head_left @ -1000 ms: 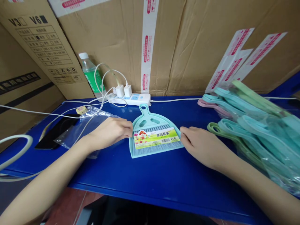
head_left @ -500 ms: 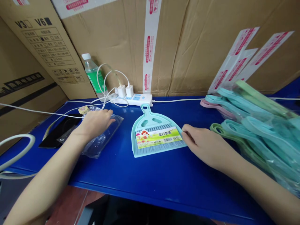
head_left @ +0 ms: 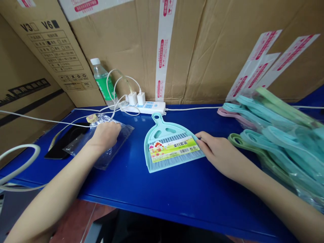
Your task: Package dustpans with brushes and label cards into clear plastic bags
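In the middle of the blue table lies a light blue dustpan (head_left: 165, 128), its handle pointing away from me. A small brush (head_left: 183, 158) with grey bristles sits inside it, partly covered by a printed label card (head_left: 172, 148). My right hand (head_left: 217, 153) pinches the pan's right edge between thumb and fingers. To the left, my left hand (head_left: 106, 135) is closed on a clear plastic bag (head_left: 108, 155) that lies flat on the table. The fingertips of that hand are hidden beneath it.
Bagged dustpan sets (head_left: 278, 141) in blue, green and pink pile up at the right. A power strip (head_left: 152, 107) with chargers and a bottle (head_left: 103, 82) stand at the back, before cardboard boxes (head_left: 215, 50). A black flat object (head_left: 60, 145) and cables lie left.
My left hand has closed its fingers on the plastic bag. The dustpan has turned and shifted slightly, with my right hand still at its edge.
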Tool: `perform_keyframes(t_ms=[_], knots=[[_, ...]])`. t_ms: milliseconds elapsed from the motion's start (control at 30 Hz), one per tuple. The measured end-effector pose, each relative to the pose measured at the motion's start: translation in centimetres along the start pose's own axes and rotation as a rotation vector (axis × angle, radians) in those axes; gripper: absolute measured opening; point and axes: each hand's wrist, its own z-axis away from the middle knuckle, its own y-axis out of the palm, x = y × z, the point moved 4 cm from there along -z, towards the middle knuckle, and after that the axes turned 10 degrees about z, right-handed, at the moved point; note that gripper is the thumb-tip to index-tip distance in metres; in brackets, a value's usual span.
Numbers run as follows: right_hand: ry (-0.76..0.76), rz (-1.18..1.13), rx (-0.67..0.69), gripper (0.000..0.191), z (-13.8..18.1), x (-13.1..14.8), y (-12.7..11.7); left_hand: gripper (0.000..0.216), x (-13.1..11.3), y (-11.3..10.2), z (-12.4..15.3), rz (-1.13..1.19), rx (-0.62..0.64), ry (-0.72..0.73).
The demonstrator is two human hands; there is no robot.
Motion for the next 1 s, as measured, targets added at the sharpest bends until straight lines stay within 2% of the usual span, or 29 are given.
perform_keyframes(t_ms=[100,200,400,633,833,1000], knots=[[0.003,-0.018,0.001,0.025,0.0,0.1,-0.1,0.013,-0.5,-0.3,-0.1,-0.057,-0.012,-0.047],[0.001,-0.035,-0.002,0.024,0.0,-0.1,-0.2,0.019,-2.0,-0.3,-0.4,-0.082,0.002,-0.043],[0.022,0.011,0.022,0.023,-0.1,-0.4,0.2,0.027,-5.1,0.9,-0.8,-0.005,0.092,0.149],[-0.026,0.006,-0.040,0.023,-0.2,-0.8,0.6,0.031,-3.5,0.4,-0.3,-0.147,0.203,0.018],[-0.077,-0.099,-0.071,0.031,-0.4,-0.6,0.1,0.038,-3.1,0.4,-0.3,-0.130,0.186,0.034],[-0.059,-0.164,-0.020,0.033,-0.5,-0.6,0.1,0.036,-3.3,0.5,-0.5,-0.071,0.114,0.107]])
